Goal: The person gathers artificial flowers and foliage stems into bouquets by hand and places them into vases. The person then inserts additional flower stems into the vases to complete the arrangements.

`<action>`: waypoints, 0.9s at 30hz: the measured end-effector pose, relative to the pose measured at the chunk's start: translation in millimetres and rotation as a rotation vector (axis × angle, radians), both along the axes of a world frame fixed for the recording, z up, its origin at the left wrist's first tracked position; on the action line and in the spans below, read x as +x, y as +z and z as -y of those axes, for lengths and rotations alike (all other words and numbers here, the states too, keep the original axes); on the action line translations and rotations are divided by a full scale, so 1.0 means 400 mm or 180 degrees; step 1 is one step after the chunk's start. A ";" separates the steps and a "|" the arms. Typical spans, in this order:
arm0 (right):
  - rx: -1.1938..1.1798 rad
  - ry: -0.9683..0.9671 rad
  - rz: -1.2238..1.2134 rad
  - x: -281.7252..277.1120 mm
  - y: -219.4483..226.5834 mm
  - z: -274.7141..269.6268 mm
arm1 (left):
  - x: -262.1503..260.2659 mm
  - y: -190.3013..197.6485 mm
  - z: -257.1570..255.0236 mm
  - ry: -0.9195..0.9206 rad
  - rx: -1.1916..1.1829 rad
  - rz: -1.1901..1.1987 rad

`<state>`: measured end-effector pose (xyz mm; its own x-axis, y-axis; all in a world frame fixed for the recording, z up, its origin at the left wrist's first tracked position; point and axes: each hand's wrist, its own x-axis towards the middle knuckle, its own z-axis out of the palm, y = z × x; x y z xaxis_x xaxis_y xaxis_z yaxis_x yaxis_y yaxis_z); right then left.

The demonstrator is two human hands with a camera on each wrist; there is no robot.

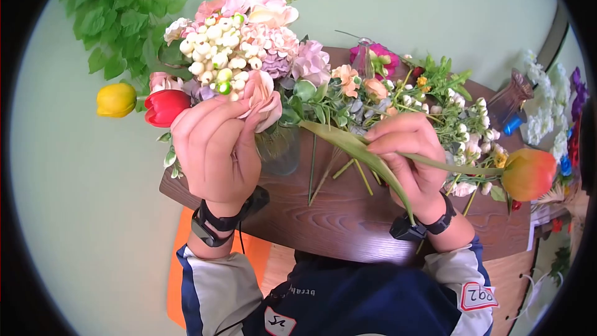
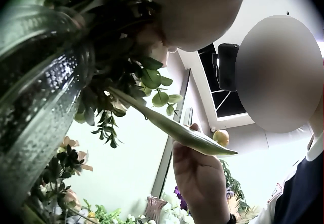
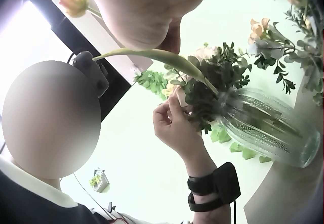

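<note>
A glass vase (image 1: pixel 278 149) holds a dense bouquet of pink, cream and purple flowers (image 1: pixel 239 43). At the bouquet's front, the left hand (image 1: pixel 214 149) pinches a pale pink rose (image 1: pixel 261 101) between thumb and fingers. The right hand (image 1: pixel 413 155) pinches the stem of an orange-red tulip (image 1: pixel 528 174), whose bloom points right. The tulip's long green leaf (image 1: pixel 367 155) reaches from beside the vase mouth towards the right wrist. In the right wrist view the leaf (image 3: pixel 167 59) meets the vase (image 3: pixel 271 125) near its neck; the stem's cut end is hidden.
Red (image 1: pixel 166 108) and yellow tulips (image 1: pixel 116 100) stick out left of the bouquet. Loose flowers and stems (image 1: pixel 460 124) lie on the right of the dark wooden table (image 1: pixel 336 218). Behind them stand a small clear bottle (image 1: pixel 365 56) and a pinkish glass vase (image 1: pixel 510 96).
</note>
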<state>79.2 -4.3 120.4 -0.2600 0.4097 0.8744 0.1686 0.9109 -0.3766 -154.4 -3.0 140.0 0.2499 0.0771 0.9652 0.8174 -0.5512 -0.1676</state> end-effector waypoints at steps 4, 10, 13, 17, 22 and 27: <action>0.0241 -0.0248 -0.0216 -0.020 0.030 -0.026 | 0.005 0.001 -0.002 -0.0074 0.0054 0.0072; 0.0070 -0.0183 -0.0575 -0.063 0.075 -0.069 | -0.004 -0.013 0.002 -0.0156 0.0143 0.0136; -0.0142 -0.0268 -0.0828 -0.085 0.095 -0.093 | -0.012 -0.036 -0.005 -0.0269 0.0262 0.0349; -0.0848 0.0130 -0.0999 -0.117 0.116 -0.096 | -0.017 -0.046 -0.006 -0.0301 0.0288 0.0388; -0.0730 0.0211 -0.0788 -0.150 0.099 -0.097 | -0.013 -0.050 -0.004 -0.0361 0.0239 0.0705; 0.0241 0.0308 -0.0142 -0.136 0.105 -0.120 | -0.019 -0.050 -0.003 -0.0347 0.0210 0.0898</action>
<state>24.6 43.6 162.4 -0.2553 0.3168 0.9135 0.0632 0.9482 -0.3112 -161.9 -1.8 119.9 -0.0252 -0.0005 0.9997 0.7733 -0.6337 0.0191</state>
